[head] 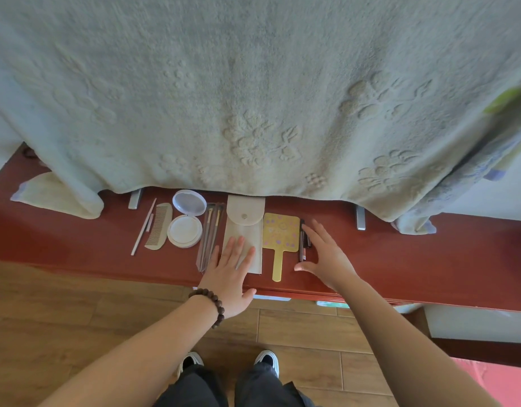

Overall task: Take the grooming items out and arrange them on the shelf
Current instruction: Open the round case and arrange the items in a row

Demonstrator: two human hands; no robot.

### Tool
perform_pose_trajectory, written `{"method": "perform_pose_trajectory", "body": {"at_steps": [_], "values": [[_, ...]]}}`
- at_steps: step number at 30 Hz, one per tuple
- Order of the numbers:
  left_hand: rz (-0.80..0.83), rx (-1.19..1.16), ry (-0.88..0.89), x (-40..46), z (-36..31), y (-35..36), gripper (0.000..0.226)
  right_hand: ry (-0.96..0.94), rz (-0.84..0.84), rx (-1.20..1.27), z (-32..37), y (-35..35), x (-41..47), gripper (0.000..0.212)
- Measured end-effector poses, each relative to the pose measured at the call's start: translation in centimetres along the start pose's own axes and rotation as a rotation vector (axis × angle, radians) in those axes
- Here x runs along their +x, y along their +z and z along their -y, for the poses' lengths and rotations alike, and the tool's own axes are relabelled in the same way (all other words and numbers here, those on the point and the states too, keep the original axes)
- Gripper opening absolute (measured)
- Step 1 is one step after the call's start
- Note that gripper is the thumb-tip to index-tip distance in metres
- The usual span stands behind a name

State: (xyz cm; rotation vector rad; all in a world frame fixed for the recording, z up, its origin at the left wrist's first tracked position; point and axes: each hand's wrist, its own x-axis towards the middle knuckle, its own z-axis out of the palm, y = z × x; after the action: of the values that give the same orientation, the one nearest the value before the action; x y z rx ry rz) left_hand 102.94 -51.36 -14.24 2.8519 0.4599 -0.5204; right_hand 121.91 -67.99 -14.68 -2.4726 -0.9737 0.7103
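Observation:
Grooming items lie in a row on the red shelf (400, 259). From left: a thin white stick (142, 230), a beige comb (159, 226), an open round compact (185, 227), brushes in a clear sleeve (209, 230), a beige snap pouch (244, 224), a yellow hand mirror (280, 236) and dark pencils (302, 242). My left hand (231, 274) rests flat on the pouch's lower end, fingers spread. Beside the pencils, my right hand (326, 254) hovers open, its fingertips near them.
A large pale green towel (253, 98) hangs over the back of the shelf, hiding the wall. A folded cloth (56, 198) lies at the left. Metal brackets (360, 218) stand under the towel. Wooden floor and my shoes are below the shelf edge.

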Motion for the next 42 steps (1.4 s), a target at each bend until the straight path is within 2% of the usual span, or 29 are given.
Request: {"method": "perform_pose_trajectory", "body": {"at_steps": [3,6,12,21,25,30,32,35,39,42], "values": [[-0.091,0.055,0.129,-0.4,-2.0,-0.2,0.080,0.017,-0.061,0.052,-0.3,0.6,-0.5,0.092],[0.007,0.146,0.291,-0.3,-4.4,0.5,0.078,-0.033,-0.071,-0.040,-0.7,1.1,-1.0,0.077],[0.060,0.151,0.252,0.4,-6.3,1.4,0.082,-0.093,-0.025,-0.257,-1.0,2.2,-1.4,0.061],[0.022,0.102,0.275,0.5,-6.1,1.5,0.081,-0.095,-0.044,-0.307,-0.7,2.5,-1.0,0.061],[-0.082,0.048,0.207,-0.2,-4.9,1.0,0.077,-0.079,-0.085,-0.289,-0.3,2.3,-1.4,0.062],[-0.286,-0.081,-0.101,-1.3,-0.3,0.7,0.076,-0.102,-0.131,-0.277,4.3,2.5,-1.6,0.059],[-0.234,-0.097,-0.187,-1.9,1.7,1.0,0.082,-0.182,-0.061,-0.291,7.1,3.8,-1.6,0.058],[-0.120,-0.065,-0.183,-2.6,3.4,1.7,0.088,-0.257,0.033,-0.374,10.1,6.5,-1.4,0.057],[-0.089,-0.055,-0.160,-2.8,4.0,2.2,0.086,-0.218,0.070,-0.400,10.8,8.8,-0.8,0.058],[-0.087,-0.052,-0.154,-3.0,4.3,2.4,0.085,-0.219,0.022,-0.395,10.7,9.3,-1.0,0.058]]}}
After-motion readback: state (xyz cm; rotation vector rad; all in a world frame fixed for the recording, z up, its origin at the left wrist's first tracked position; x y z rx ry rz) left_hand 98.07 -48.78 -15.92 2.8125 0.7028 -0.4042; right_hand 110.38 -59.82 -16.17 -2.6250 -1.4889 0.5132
